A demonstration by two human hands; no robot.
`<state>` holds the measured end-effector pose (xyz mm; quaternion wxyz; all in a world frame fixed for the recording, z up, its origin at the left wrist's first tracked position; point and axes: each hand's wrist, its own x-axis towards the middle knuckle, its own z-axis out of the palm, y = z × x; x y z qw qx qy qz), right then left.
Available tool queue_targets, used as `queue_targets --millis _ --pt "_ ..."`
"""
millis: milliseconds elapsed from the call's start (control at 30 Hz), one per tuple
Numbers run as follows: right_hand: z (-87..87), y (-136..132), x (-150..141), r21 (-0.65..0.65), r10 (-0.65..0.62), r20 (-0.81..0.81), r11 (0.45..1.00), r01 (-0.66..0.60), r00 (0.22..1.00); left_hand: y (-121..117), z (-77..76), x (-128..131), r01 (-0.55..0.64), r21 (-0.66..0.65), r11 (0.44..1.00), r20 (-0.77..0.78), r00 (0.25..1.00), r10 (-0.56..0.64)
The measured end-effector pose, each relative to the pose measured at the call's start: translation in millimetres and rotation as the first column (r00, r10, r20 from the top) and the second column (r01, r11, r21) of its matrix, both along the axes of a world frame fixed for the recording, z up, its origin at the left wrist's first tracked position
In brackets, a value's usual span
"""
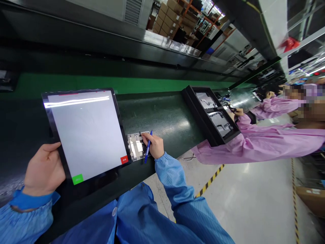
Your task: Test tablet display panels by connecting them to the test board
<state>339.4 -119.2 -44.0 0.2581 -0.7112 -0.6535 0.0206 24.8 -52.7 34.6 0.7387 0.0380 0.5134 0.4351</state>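
Observation:
My left hand (45, 168) grips the lower left edge of a large tablet screen (87, 132), thumb on its front rim. The screen is lit pale grey, with a green box at its lower left and a red one at its lower right. My right hand (155, 145) is closed around a blue pen (148, 146), which slants across the fingers. Under those fingertips, at the tablet's right edge, lies a small circuit board assembly (137, 147) with silvery metal shields. Whether the fingertips also pinch part of the board I cannot tell.
On the dark green bench (162, 112), a black divided tray (210, 115) holds flat metallic parts. To the right, a co-worker's pink sleeve (266, 144) reaches to the bench beside the tray. Stacked cartons (166, 18) stand beyond the bench; yellow-black tape (210, 179) marks the floor.

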Motion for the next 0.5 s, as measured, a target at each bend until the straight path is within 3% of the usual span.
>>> queue_targets --millis 67,333,500 --pt "0.1 0.5 -1.1 -0.004 -0.003 -0.011 1.000 0.002 1.000 -0.5 3.8 3.2 -0.046 -0.049 0.998 0.013 0.999 0.046" --pt "4.5 2.1 -0.9 -0.009 -0.011 -0.111 1.000 0.010 0.994 -4.0 14.4 8.6 -0.041 0.022 0.999 0.046 0.998 0.040" --pt "20.1 -1.7 -26.3 0.036 0.052 -0.294 0.998 -0.044 0.954 -7.3 12.8 10.2 0.005 0.066 0.998 0.009 1.000 -0.006"
